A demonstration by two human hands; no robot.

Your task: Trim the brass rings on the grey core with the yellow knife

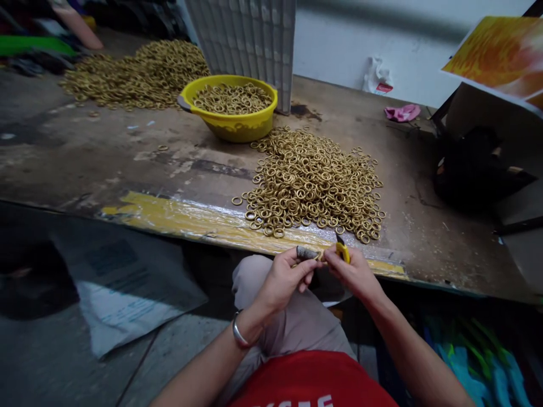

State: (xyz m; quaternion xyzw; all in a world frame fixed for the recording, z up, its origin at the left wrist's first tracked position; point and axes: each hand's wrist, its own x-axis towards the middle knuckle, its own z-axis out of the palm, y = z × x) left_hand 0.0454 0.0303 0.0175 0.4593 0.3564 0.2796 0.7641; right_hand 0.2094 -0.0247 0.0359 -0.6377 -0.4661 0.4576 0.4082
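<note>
My left hand point(291, 274) is closed in a pinch on a gold-coloured ring point(318, 256) just in front of the table edge. A grey wrap point(306, 253) covers one of its fingers. My right hand point(352, 272) is closed around a small yellow utility knife point(343, 252), its dark blade pointing up. The right fingertips meet the left ones at the ring; whether they also grip it is hard to make out. Right behind both hands, a heap of gold-coloured rings point(316, 178) spreads over the wooden table point(203, 152).
A yellow basin point(237, 127) filled with rings stands behind the heap, against a grey ribbed panel point(254, 45). Another ring pile point(144, 73) lies at the back left. A pink cloth point(402, 112) is near the wall. Under the table is a white sack point(127, 282).
</note>
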